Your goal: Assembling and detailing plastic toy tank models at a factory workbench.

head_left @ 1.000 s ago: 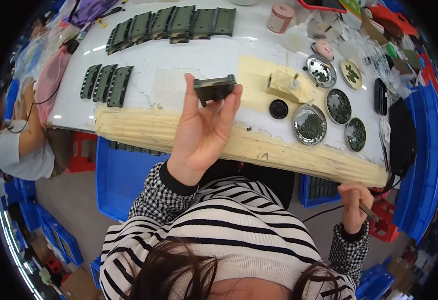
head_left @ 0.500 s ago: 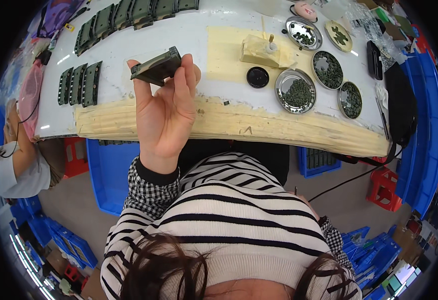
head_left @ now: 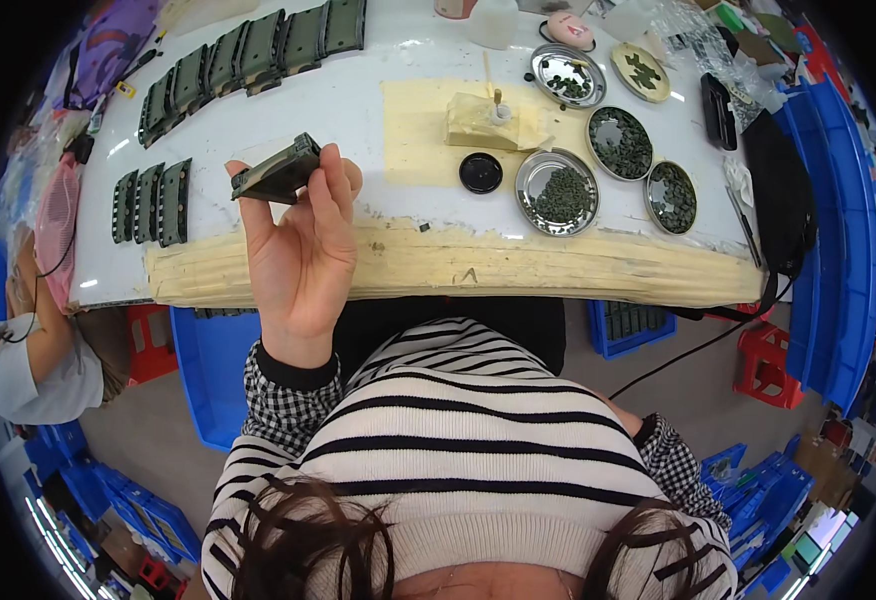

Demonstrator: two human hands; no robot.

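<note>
Raised over the near edge of the table, my left hand (head_left: 303, 265) has its palm up and its fingers closed round a dark green, curved plastic piece (head_left: 280, 172), which is held tilted at the fingertips. Low by my right side, only a bit of my right hand (head_left: 624, 414) shows past the striped sweater; its fingers are hidden. Three similar dark green pieces (head_left: 148, 205) lie side by side left of my left hand. Farther back stands a slanting row of several larger green pieces (head_left: 228, 62).
Right of centre are a paper-wrapped block (head_left: 466, 125) holding a small pot with a stick, a round black lid (head_left: 480, 173), and round metal dishes (head_left: 532, 208) of small dark green bits. A blue bin (head_left: 198, 385) sits below the table. At far left is another person's arm (head_left: 46, 290).
The view has shifted, so the table items sit farther left. My left hand keeps hold of the green piece. A thin tip near my right hand no longer shows.
</note>
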